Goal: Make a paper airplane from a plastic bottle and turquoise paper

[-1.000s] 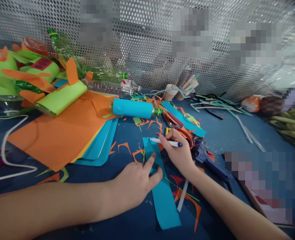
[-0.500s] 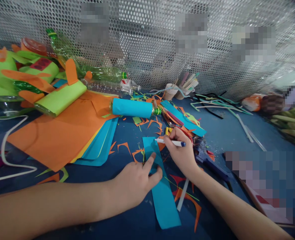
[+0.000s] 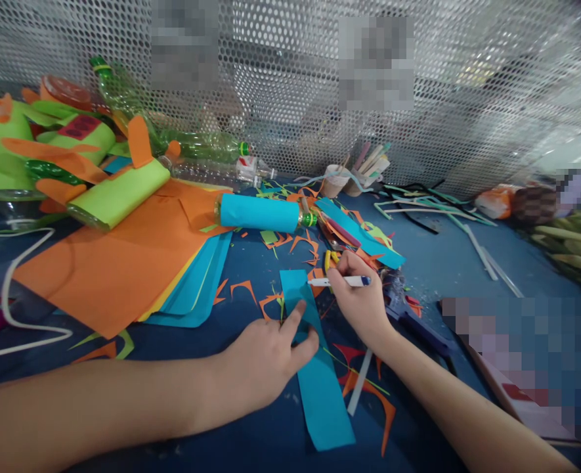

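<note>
A long blue paper strip (image 3: 322,387) lies on the dark blue table, running from near the middle toward me. My left hand (image 3: 263,361) presses on the strip's left side with forefinger and thumb stretched out, the other fingers curled. My right hand (image 3: 359,299) is closed on a white pen with a blue cap (image 3: 342,281), held sideways with its tip at the strip's far right edge.
Orange and blue paper sheets (image 3: 123,263) are stacked to the left. A bottle wrapped in blue paper (image 3: 260,213) lies behind the strip. Green-wrapped bottles (image 3: 117,192), scraps, cups of sticks (image 3: 354,177) and a blue glue gun (image 3: 408,312) crowd the table. A perforated metal wall (image 3: 290,85) closes the back.
My right hand and the pen have slid to the right along the strip's far end. My left hand has stayed in place on the strip.
</note>
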Demonstrator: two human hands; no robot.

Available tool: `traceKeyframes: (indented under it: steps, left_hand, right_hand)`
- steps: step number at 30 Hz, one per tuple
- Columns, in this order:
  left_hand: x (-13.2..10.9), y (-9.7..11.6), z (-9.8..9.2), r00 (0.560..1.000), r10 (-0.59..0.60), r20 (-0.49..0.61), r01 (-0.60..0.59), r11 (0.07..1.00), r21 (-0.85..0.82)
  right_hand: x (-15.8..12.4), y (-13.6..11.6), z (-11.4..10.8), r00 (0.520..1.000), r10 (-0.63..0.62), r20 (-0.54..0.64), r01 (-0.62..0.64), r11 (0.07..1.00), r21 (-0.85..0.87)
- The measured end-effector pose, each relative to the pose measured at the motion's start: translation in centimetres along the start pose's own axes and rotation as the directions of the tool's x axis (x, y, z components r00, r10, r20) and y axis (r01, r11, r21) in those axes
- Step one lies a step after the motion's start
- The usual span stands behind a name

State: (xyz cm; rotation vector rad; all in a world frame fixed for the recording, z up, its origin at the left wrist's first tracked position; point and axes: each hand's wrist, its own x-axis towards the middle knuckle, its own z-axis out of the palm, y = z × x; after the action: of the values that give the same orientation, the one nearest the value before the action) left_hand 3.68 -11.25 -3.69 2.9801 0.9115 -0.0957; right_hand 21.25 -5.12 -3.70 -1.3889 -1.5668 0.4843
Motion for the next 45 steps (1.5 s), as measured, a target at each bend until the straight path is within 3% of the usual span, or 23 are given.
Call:
traceKeyframes:
  steps: [9, 13, 17, 20, 24, 45]
  left_hand:
    - [0.0, 0.0, 0.1, 1.000, -0.006, -0.001, 0.006, 1.000, 0.020]
    - [0.0, 0.0, 0.2, 1.000, -0.007, -0.007, 0.007, 1.000, 0.025]
    - [0.0, 0.0, 0.3, 1.000, -0.008, -0.005, 0.008, 1.000, 0.021]
    - [0.0, 0.0, 0.2, 1.000, -0.008, -0.006, 0.009, 1.000, 0.011]
    - [-0.1, 0.0, 0.2, 1.000, -0.009, -0.025, 0.009, 1.000, -0.001]
    - [0.0, -0.1, 0.3, 0.999, -0.006, -0.034, 0.007, 1.000, 0.018]
  right_hand:
    - [0.0, -0.4, -0.2, 0.999, 0.034, 0.004, -0.034, 0.998, 0.053]
    - [0.1, -0.4, -0.1, 0.998, 0.063, -0.022, -0.059, 0.986, 0.158]
    - [0.1, -0.1, 0.3, 0.987, 0.089, 0.132, -0.125, 0.945, 0.303]
    - [-0.1, 0.4, 0.6, 0.967, 0.057, 0.248, -0.127, 0.954, 0.273]
    - [-0.5, 0.8, 0.7, 0.954, 0.058, 0.294, -0.127, 0.967, 0.221]
    - [-0.3, 0.2, 0.4, 0.955, 0.028, 0.296, -0.077, 0.985, 0.156]
